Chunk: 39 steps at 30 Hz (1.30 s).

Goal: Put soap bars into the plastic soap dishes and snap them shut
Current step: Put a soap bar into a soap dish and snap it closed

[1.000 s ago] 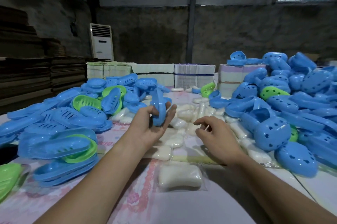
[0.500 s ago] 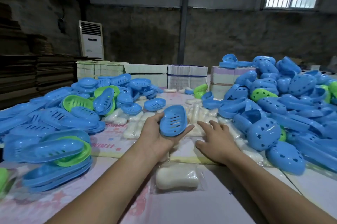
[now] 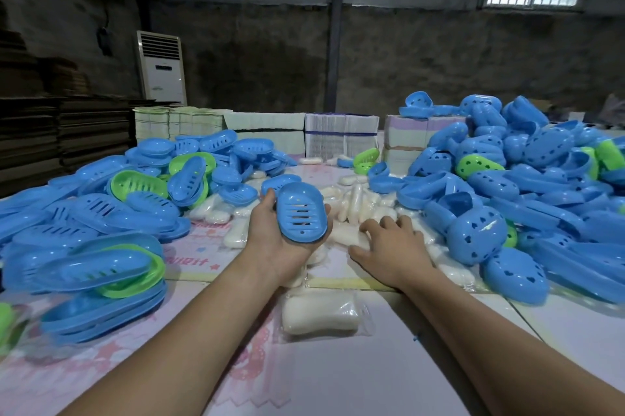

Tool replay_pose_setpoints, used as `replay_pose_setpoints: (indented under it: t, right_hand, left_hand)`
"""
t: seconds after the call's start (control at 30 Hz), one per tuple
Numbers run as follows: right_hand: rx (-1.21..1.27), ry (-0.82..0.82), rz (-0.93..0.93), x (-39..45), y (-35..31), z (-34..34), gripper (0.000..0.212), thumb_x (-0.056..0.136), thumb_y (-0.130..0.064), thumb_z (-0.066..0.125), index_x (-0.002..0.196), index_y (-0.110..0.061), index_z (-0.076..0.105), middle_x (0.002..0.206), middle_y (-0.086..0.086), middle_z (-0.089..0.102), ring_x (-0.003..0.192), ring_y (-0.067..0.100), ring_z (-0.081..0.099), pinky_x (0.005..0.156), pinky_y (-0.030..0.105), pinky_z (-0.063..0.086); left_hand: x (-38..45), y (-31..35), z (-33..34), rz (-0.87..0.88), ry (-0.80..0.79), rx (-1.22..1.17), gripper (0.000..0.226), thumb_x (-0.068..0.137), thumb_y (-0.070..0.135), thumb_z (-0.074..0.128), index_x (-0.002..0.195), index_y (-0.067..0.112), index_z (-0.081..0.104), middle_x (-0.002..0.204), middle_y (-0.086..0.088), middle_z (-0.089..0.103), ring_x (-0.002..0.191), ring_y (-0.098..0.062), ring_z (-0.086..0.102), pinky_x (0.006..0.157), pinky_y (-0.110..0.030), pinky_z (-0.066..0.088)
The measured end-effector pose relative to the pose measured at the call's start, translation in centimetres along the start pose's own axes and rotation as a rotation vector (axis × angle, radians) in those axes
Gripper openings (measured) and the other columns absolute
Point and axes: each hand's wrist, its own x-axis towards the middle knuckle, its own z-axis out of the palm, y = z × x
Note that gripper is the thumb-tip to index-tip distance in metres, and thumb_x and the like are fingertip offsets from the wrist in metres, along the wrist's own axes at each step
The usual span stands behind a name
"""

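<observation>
My left hand (image 3: 275,239) cradles a blue slotted soap dish half (image 3: 301,212), hollow side up, thumb and fingers curled round its rim. Just to its right, my right hand (image 3: 389,246) lies palm down with spread fingers on a wrapped white soap bar (image 3: 345,233) in the soap pile (image 3: 355,202). Whether those fingers pinch the bar I cannot tell. Another wrapped soap bar (image 3: 321,312) lies on the table between my forearms.
Slotted blue and green dish halves (image 3: 135,199) are heaped on the left. Blue lids with heart holes (image 3: 514,199) are heaped on the right. Paper stacks (image 3: 341,135) line the table's far edge. A white floor air conditioner (image 3: 162,67) stands behind.
My left hand has turned the blue dish half from edge-on to hollow side up. My right hand has moved forward and down onto the soap pile.
</observation>
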Motion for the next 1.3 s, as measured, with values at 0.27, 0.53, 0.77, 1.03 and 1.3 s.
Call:
replay_pose_setpoints:
  t: [0.27, 0.53, 0.77, 1.03, 1.3]
  right_hand:
    - [0.07, -0.011, -0.029, 0.0, 0.3, -0.7, 0.053, 0.089, -0.054, 0.049, 0.14, -0.039, 0.045, 0.135, 0.003, 0.053, 0.129, 0.032, 0.034, 0.103, 0.043, 0.037]
    - [0.082, -0.091, -0.08, -0.4, -0.3, -1.3, 0.06, 0.087, -0.053, 0.05, 0.145, -0.041, 0.041, 0.138, 0.002, 0.057, 0.126, 0.03, 0.041, 0.102, 0.04, 0.034]
    - [0.298, 0.074, 0.065, -1.1, -0.1, -1.9, 0.054, 0.092, -0.042, 0.046, 0.146, -0.035, 0.039, 0.144, 0.007, 0.044, 0.134, 0.029, 0.034, 0.108, 0.051, 0.029]
    - [1.287, 0.101, -0.097, -3.5, -2.8, -4.1, 0.038, 0.099, -0.053, 0.046, 0.132, -0.069, 0.036, 0.134, -0.039, 0.04, 0.117, -0.02, 0.044, 0.096, 0.022, 0.036]
    - [1.15, -0.033, -0.177, -4.7, -3.5, -4.9, 0.039, 0.105, -0.046, 0.034, 0.143, -0.047, 0.043, 0.145, -0.023, 0.04, 0.14, -0.002, 0.028, 0.107, 0.014, 0.022]
  left_hand:
    - [-0.1, -0.6, 0.1, 0.023, 0.038, 0.125, 0.053, 0.102, 0.05, 0.047, 0.112, 0.003, 0.07, 0.106, -0.026, 0.069, 0.102, -0.039, 0.064, 0.086, -0.04, 0.054]
    - [0.0, -0.9, 0.0, 0.011, -0.006, 0.201, 0.04, 0.099, 0.045, 0.055, 0.111, 0.009, 0.068, 0.096, -0.017, 0.069, 0.078, -0.026, 0.065, 0.066, -0.033, 0.056]
    - [0.3, -1.5, -0.2, 0.051, -0.086, 0.221, 0.05, 0.098, 0.026, 0.062, 0.146, 0.025, 0.047, 0.118, -0.017, 0.057, 0.084, -0.027, 0.069, 0.068, -0.04, 0.062]
    - [0.7, -2.6, -0.5, 0.018, -0.249, 0.216, 0.061, 0.085, 0.019, 0.072, 0.141, 0.033, 0.051, 0.119, -0.014, 0.066, 0.111, -0.037, 0.068, 0.089, -0.066, 0.054]
    - [0.9, -3.2, -0.6, 0.082, -0.335, 0.256, 0.064, 0.079, 0.019, 0.075, 0.137, 0.031, 0.05, 0.104, -0.008, 0.077, 0.099, -0.031, 0.074, 0.08, -0.055, 0.06]
